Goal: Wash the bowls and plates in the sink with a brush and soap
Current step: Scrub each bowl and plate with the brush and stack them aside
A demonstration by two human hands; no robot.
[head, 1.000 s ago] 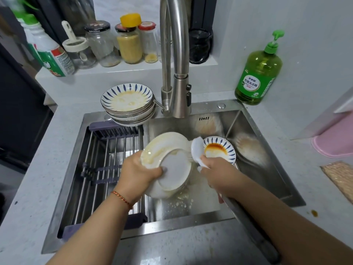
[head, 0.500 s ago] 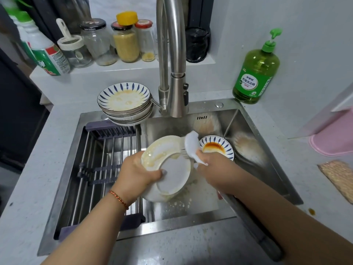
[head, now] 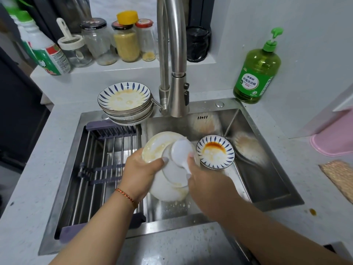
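Left hand (head: 140, 172) grips white plate (head: 168, 185) tilted over sink (head: 267, 180) middle. Right hand (head: 205, 181) pinches white brush (head: 180, 150) against plate's back. Stained bowl (head: 215, 152) beside, toward sink's back-right corner.

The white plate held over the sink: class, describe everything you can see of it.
The white plate looks ceramic, round and glossy, smeared with yellowish residue along its rim. It is tilted, held above the sink. The left hand grips its left edge; the right hand presses a white brush against it.
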